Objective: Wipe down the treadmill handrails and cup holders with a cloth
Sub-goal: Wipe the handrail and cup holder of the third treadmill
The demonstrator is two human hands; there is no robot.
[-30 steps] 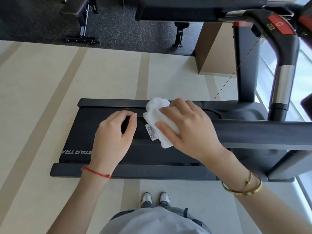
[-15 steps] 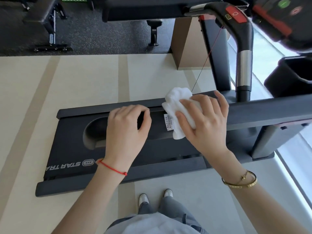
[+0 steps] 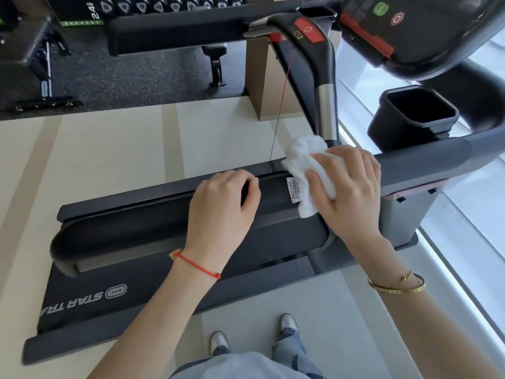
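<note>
1. The right hand [image 3: 351, 192] presses a crumpled white cloth [image 3: 307, 170] onto the near handrail [image 3: 426, 165], its fingers [image 3: 319, 177] spread and bent over the fabric, grasping it against the rail.
2. The cloth's sewn label [image 3: 294, 190] hangs down on the left side (print too small to read).
3. The left hand [image 3: 221, 212] rests on the same handrail just left of the cloth, fingers curled over its far edge, grasping the rail.
4. A black cup holder [image 3: 415, 116] sits beyond the rail, up and to the right of the cloth.
5. The far handrail [image 3: 177, 31] runs across the top.
6. The treadmill belt [image 3: 90, 294] lies below.
</note>
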